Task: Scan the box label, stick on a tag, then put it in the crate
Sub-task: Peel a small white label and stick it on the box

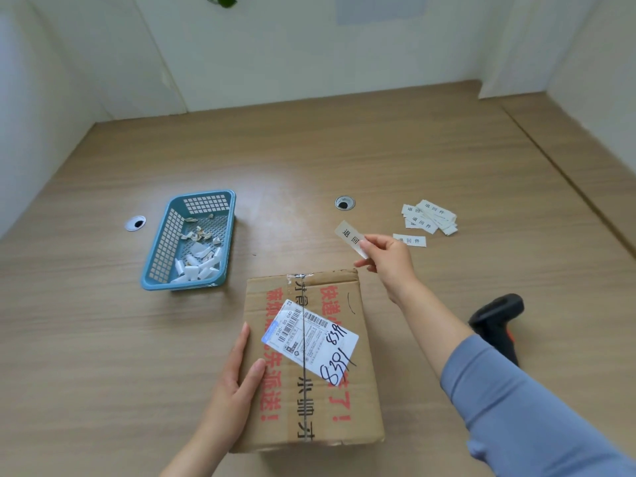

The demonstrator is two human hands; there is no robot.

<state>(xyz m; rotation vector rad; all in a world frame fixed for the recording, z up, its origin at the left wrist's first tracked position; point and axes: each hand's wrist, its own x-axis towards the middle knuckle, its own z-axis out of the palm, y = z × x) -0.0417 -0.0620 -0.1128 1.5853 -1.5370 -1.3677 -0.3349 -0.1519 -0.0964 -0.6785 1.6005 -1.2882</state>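
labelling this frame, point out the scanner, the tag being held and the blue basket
scanner (497, 313): head view, on its black body right of the forearm.
tag (349, 235): head view, on the printed strip above the right hand's fingers.
basket (161, 247): head view, on its left mesh wall.

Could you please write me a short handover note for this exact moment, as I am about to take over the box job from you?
Left hand: flat against the left side of the cardboard box, steadying it on the table.
Right hand: pinch grip on one tag, held above the table just beyond the box's far right corner.
Scanner: lying on the table to the right of the box.
Spare tags: loose pile at the far right.
Blue basket: far left, holding paper scraps.
Done: tag picked up; whether the shipping label has been scanned cannot be told.
Left: stick the tag on the box, then put the box in the crate, which is not in view.
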